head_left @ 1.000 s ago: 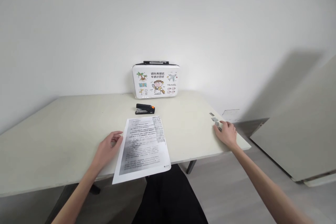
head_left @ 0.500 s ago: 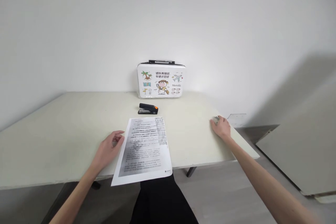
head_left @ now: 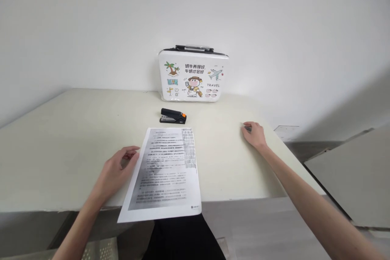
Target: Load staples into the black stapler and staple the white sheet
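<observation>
A printed sheet of paper [head_left: 163, 170] lies on the white table, its near edge hanging past the table's front edge. My left hand [head_left: 117, 170] rests at the sheet's left edge, fingers loosely curved and apart from the thumb, holding nothing that I can see. Farther back, just behind the sheet, sits a black stapler [head_left: 173, 116] with an orange tip. Toward the table's right side, my right hand [head_left: 254, 134] is closed around a small grey object [head_left: 248, 128]. The fingers cover most of that object, so its kind is unclear.
A white carrying case [head_left: 209, 76] with cartoon prints and a black handle stands against the wall at the back. The table [head_left: 61, 150] ends at its front edge above my legs. A pale panel [head_left: 347, 174] stands to the right beyond the table.
The view has shifted closer and lower, so the case and stapler look larger and higher. Both hands keep about the same places on the table.
</observation>
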Action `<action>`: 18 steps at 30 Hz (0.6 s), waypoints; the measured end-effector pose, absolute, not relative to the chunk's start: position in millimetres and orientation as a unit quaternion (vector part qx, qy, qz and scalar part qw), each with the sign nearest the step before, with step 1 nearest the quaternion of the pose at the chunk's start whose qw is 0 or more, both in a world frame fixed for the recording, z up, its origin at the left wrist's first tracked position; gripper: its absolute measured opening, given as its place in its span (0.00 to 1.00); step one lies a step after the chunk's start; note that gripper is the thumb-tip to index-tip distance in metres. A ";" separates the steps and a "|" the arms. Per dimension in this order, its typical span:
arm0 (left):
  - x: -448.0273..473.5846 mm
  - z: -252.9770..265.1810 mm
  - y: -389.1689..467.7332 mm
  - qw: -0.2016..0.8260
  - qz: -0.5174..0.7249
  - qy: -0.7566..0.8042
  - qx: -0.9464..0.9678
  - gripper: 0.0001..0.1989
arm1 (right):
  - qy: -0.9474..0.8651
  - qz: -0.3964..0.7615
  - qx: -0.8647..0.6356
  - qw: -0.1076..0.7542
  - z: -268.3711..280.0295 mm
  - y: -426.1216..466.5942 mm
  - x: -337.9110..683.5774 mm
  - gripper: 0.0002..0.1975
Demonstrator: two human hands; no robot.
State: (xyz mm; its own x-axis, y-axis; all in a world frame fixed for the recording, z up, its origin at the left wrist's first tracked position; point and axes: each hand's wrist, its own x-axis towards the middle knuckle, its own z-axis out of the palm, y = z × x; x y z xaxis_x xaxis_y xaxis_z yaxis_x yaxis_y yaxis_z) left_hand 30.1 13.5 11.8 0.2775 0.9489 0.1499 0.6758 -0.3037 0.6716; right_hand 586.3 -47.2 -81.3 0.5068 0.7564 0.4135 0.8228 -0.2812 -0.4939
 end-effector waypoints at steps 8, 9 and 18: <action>30.1 5.9 20.7 0.225 0.257 0.547 0.765 0.24 | -0.619 0.035 -0.686 0.382 -71.9 31.6 500.2 0.14; 30.6 5.6 21.3 0.220 0.253 0.549 0.765 0.24 | -0.628 0.045 -0.675 0.386 -70.0 40.8 491.0 0.14; 37.1 7.3 21.3 0.178 0.210 0.541 0.795 0.25 | -0.657 0.131 -0.605 0.430 -59.9 110.7 424.4 0.10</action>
